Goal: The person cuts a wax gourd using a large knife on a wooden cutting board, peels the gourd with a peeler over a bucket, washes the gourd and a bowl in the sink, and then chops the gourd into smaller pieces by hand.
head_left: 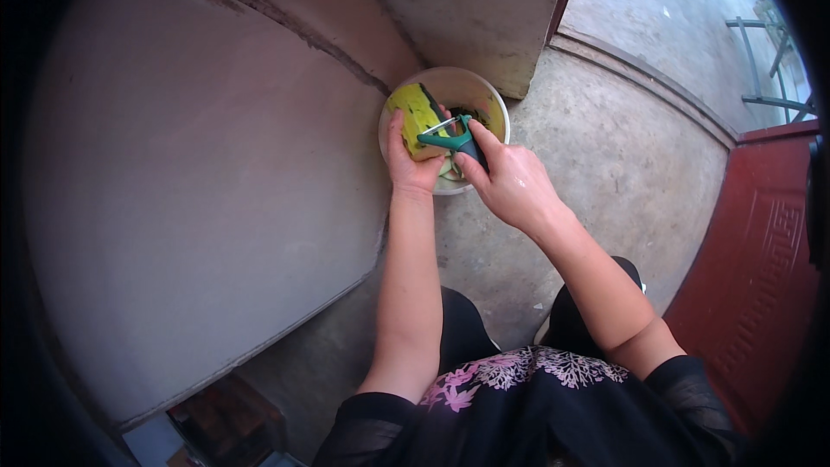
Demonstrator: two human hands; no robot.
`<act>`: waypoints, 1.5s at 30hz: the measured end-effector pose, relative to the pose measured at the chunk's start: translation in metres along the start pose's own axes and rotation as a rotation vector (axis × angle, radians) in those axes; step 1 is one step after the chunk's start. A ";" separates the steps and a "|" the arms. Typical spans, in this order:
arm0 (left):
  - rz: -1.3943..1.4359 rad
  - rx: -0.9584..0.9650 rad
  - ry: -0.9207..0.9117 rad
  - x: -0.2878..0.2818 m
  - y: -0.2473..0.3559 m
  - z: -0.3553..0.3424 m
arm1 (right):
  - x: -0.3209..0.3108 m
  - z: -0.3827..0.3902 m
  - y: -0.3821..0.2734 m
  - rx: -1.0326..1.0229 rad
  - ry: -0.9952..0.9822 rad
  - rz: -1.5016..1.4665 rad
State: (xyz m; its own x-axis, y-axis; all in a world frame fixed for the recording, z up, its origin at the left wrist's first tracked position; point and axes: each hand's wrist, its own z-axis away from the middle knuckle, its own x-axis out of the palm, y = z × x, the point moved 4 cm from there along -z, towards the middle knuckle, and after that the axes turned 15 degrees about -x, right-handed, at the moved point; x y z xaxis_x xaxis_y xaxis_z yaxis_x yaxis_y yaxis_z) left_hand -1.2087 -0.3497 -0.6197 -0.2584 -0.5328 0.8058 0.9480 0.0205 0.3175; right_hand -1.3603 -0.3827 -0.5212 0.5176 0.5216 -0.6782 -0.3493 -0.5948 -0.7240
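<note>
Over a whitish bucket [507, 125], my left hand [412, 166] grips a chunk of squash [417, 115] from below and the side. Most of the squash's facing side is bare yellow-green, with strips and flecks of dark green skin left along its edge. In my right hand [521, 183] is a green Y-shaped peeler [456, 143], its dark handle inside the curled fingers and the index finger stretched along it. The peeler's metal blade lies across the lower right part of the squash; whether it touches is hard to tell. Dark and pale peelings [474, 118] lie inside the bucket.
The bucket stands on a concrete floor [605, 138], in a corner by a grey wall block [471, 9]. A large pale slab [199, 164] fills the left side. At right is a red panel [752, 268], and a door sill [640, 69] runs beyond the floor.
</note>
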 end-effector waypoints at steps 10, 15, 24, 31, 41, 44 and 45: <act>0.023 0.096 0.022 -0.031 0.029 -0.005 | 0.007 0.012 -0.004 0.020 -0.208 0.034; -0.024 0.128 0.033 -0.012 0.024 0.005 | 0.002 0.007 -0.003 0.010 -0.026 -0.050; -0.147 0.012 0.014 -0.003 0.004 0.006 | 0.003 0.003 -0.009 -0.023 -0.083 0.029; 0.037 0.110 -0.015 -0.026 0.037 0.006 | 0.015 0.018 -0.018 -0.074 -0.109 0.046; -0.157 -0.132 -0.035 -0.003 0.009 0.012 | -0.005 0.003 -0.013 -0.247 -0.002 0.145; -0.169 -0.139 -0.009 -0.001 0.008 0.014 | -0.008 0.004 -0.012 -0.246 -0.023 0.193; -0.166 -0.139 0.006 -0.001 0.008 0.014 | -0.008 0.005 -0.012 -0.247 -0.025 0.210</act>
State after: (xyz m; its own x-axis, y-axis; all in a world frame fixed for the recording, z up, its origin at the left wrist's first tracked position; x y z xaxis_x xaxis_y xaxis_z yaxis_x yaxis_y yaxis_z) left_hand -1.2036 -0.3367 -0.6111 -0.4121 -0.5246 0.7450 0.9093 -0.1846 0.3730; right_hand -1.3641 -0.3771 -0.5078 0.4339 0.3849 -0.8146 -0.2447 -0.8198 -0.5177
